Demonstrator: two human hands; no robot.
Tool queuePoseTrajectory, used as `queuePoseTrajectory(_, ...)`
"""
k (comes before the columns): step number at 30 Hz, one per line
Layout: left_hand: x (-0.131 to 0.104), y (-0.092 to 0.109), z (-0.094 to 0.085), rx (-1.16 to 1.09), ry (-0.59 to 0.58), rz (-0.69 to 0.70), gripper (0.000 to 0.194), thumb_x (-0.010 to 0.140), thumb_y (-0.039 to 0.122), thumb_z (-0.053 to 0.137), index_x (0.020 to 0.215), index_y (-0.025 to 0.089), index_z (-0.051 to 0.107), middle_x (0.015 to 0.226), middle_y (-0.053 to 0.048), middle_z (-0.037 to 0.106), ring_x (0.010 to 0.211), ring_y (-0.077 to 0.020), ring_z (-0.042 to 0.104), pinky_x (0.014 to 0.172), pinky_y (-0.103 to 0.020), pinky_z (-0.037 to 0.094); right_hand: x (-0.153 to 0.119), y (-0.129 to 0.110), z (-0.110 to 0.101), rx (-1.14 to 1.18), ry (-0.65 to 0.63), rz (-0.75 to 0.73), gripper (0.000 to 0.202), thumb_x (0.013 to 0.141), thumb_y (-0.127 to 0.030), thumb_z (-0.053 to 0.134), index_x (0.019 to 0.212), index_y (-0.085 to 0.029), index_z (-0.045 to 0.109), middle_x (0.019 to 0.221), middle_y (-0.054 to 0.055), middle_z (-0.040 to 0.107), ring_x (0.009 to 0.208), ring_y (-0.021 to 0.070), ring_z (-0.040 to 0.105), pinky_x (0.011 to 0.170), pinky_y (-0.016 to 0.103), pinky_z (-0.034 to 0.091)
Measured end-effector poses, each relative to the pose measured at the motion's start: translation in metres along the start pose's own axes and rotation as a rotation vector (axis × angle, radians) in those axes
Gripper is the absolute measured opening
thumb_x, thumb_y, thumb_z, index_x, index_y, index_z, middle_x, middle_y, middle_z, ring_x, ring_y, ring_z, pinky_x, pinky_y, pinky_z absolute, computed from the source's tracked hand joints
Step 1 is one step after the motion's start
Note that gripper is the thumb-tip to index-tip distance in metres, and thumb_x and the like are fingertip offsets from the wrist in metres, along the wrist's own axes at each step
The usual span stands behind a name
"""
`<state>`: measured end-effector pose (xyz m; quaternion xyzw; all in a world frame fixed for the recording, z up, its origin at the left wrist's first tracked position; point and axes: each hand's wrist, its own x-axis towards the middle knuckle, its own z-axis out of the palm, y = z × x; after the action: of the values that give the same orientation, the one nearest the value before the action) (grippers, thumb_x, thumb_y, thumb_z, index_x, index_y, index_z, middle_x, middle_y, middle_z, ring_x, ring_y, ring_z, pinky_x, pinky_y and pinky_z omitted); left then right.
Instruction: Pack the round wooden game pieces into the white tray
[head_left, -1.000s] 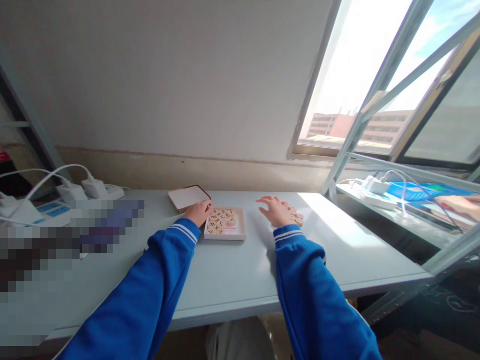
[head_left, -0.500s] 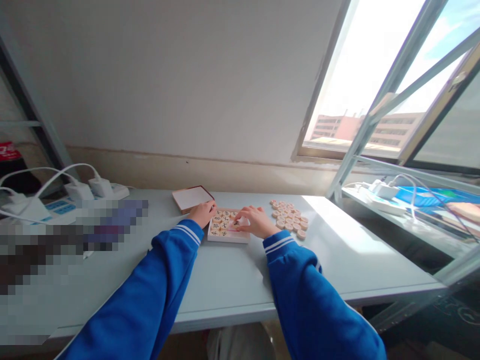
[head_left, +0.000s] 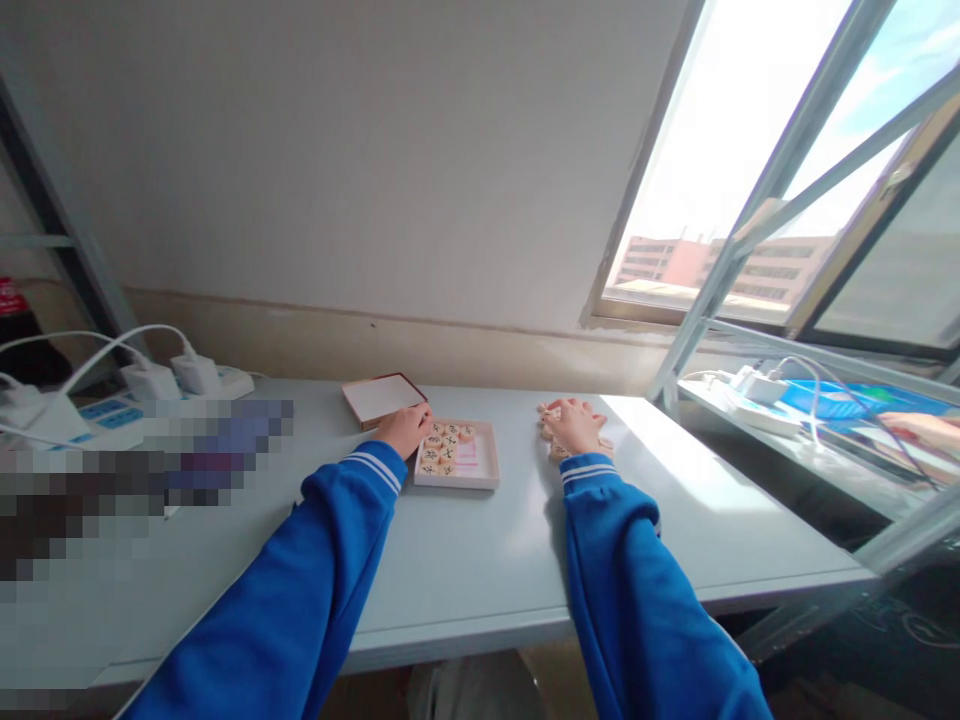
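Sitting at left edge of box [head_left: 489, 462]: left hand [head_left: 405, 430], fingers curled, can't tell grip; right hand [head_left: 576, 426] over loose pieces [head_left: 559, 453] on desk [head_left: 465, 560], finger gap hidden; other pieces [head_left: 448, 441] inside box

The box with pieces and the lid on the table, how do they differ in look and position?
The box holds round pieces; the lid shows a pale inside. The box has a pale rim, the lid a brownish-red edge. The box lies nearer the table's front, the lid farther back and left. Both are shallow.
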<state>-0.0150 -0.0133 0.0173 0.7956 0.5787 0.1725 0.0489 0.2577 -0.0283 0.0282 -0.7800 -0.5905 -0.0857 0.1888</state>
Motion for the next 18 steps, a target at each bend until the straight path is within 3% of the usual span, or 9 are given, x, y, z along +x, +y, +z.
queuePoseTrajectory(8, 0.0003, -0.0003, 0.0002, -0.030, 0.008, 0.003, 0.024, 0.083, 0.025, 0.034, 0.092, 0.020, 0.055, 0.089, -0.007, 0.065, 0.083, -0.0189, 0.059, 0.070, -0.027, 0.040, -0.0053, 0.0013, 0.0065, -0.068, -0.036, -0.252, 0.025, 0.080, -0.023, 0.042, 0.094, -0.024, 0.063, 0.106, 0.006, 0.059, 0.097, 0.0240, 0.045, 0.081, 0.040, 0.026)
queuePoseTrajectory(18, -0.0017, 0.0038, -0.0016, 0.036, -0.001, -0.032, 0.027, 0.084, 0.028, 0.032, 0.095, 0.020, 0.055, 0.089, -0.007, 0.065, 0.083, -0.0200, 0.059, 0.068, -0.027, 0.041, 0.0019, 0.0008, 0.0091, -0.005, -0.044, -0.148, 0.031, 0.078, -0.017, 0.040, 0.101, -0.022, 0.061, 0.099, 0.007, 0.061, 0.090, 0.0199, 0.052, 0.078, 0.032, 0.033)
